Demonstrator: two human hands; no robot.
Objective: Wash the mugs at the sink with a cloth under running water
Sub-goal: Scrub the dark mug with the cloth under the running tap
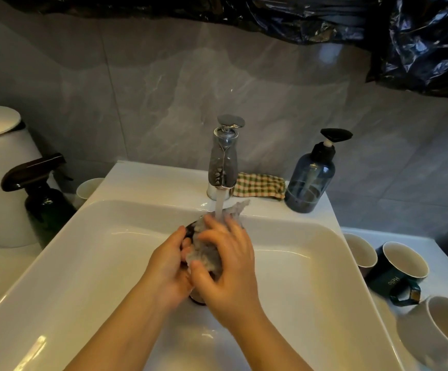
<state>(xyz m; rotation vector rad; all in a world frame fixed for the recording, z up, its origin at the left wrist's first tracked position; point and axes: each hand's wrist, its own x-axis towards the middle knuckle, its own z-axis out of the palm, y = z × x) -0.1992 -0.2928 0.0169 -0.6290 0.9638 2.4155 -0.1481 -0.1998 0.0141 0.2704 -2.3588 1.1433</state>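
Observation:
Over the middle of the white sink (pixel 89 263) my left hand (pixel 168 266) grips a dark mug (pixel 190 229), mostly hidden by both hands and the cloth. My right hand (pixel 228 266) holds a wet grey cloth (pixel 207 250) wrapped against the mug. Water runs from the chrome tap (pixel 223 162) onto the cloth and my right fingers. Three more mugs lie on the counter at the right: a dark one with a pale inside (pixel 362 253), a dark green one with lettering (pixel 402 266), and a pale one (pixel 442 325).
A blue pump bottle (pixel 310 178) and a folded checked cloth (pixel 260 186) sit behind the basin. A dark spray bottle (pixel 41 194), a white cup (pixel 89 187) and a white bin (pixel 1 172) stand at the left. Black plastic sheeting (pixel 418 41) hangs above.

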